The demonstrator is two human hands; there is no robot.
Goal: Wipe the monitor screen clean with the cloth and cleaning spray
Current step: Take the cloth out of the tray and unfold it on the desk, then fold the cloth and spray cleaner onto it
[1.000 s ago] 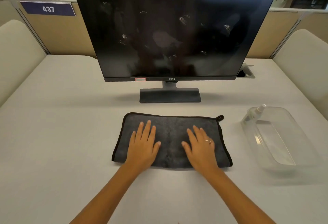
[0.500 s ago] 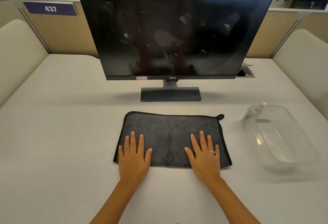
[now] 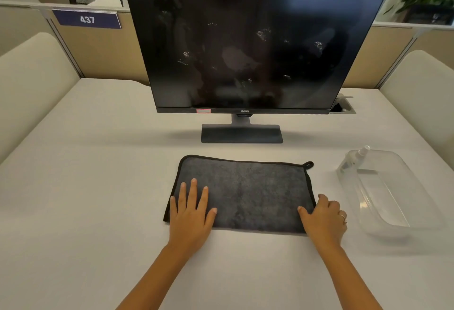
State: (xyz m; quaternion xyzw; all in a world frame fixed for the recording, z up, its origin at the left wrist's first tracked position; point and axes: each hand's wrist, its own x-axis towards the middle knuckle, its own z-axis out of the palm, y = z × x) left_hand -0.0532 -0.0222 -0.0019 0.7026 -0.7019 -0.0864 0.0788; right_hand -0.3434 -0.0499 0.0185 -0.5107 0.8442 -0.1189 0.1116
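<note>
Since a moment ago the right hand [image 3: 324, 219] has slid to the cloth's [image 3: 248, 194] right edge, fingers curling onto it, while the left hand [image 3: 190, 211] lies flat, fingers spread, on the cloth before the monitor [image 3: 253, 44].

Left hand [image 3: 190, 214] flat on cloth [image 3: 245, 194], right hand [image 3: 324, 219] at its corner, smudged monitor [image 3: 253, 44]

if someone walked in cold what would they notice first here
The big dark monitor at the back of the table, its screen dotted with pale smudges. In front of it a grey cloth lies flat, with the left hand resting on it and the right hand at its right edge.
</note>
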